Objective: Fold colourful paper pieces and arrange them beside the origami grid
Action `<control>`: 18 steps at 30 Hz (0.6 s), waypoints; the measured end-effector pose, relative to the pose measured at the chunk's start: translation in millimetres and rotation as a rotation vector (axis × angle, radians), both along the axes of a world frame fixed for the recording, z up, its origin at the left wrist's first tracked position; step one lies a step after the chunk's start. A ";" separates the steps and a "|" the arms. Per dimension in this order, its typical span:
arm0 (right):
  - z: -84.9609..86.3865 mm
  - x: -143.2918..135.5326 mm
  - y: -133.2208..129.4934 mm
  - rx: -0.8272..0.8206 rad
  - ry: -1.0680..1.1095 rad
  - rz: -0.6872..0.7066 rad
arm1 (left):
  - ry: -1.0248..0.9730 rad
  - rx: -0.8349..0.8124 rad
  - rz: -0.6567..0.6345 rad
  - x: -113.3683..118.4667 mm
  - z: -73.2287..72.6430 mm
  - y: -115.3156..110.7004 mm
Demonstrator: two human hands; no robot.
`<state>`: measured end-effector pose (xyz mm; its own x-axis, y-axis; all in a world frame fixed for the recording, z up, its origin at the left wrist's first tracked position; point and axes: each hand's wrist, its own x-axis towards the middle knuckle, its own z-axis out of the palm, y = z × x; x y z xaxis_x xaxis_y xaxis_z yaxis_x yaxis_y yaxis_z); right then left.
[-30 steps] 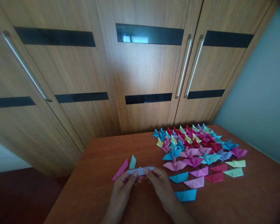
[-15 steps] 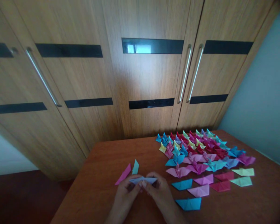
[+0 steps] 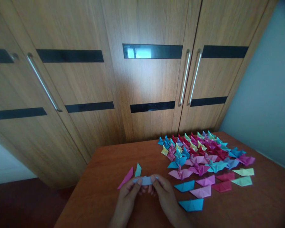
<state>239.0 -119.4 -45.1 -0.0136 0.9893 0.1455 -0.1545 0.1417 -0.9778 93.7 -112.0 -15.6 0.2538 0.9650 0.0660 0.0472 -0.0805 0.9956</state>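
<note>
A pale lavender folded paper piece is held level above the table between my two hands. My left hand pinches its left end with the thumb on top. At the other end, my right hand grips it the same way, and the fingers of both hands curl beneath. Just beyond my left hand lie a magenta folded paper piece and a light teal folded paper piece.
Rows of colourful origami birds cover the back right of the brown table. In front of them lie several flat folded pieces, including a blue folded piece. A wooden wardrobe stands directly behind the table.
My thumbs have moved apart from the middle of the lavender piece to its ends. The piece now shows a broader flat face toward me. The camera view has shifted slightly.
</note>
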 end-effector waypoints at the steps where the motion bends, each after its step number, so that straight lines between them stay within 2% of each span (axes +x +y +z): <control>1: -0.5 1.0 0.4 -0.005 -0.010 -0.019 | -0.021 -0.011 -0.017 0.1 -0.9 0.2; 4: -1.3 3.6 1.5 -0.021 -0.033 -0.062 | -0.095 -0.057 -0.038 0.1 -4.5 0.6; 8: -0.9 4.9 2.4 -0.018 -0.030 -0.078 | -0.134 -0.088 0.016 2.2 -3.6 -1.8; 12: -1.6 4.3 3.0 -0.004 -0.030 -0.083 | -0.069 -0.046 0.088 4.6 5.5 -5.1; 18: -3.5 2.6 1.5 0.005 -0.125 -0.116 | 0.066 -0.010 0.090 1.4 10.1 -1.7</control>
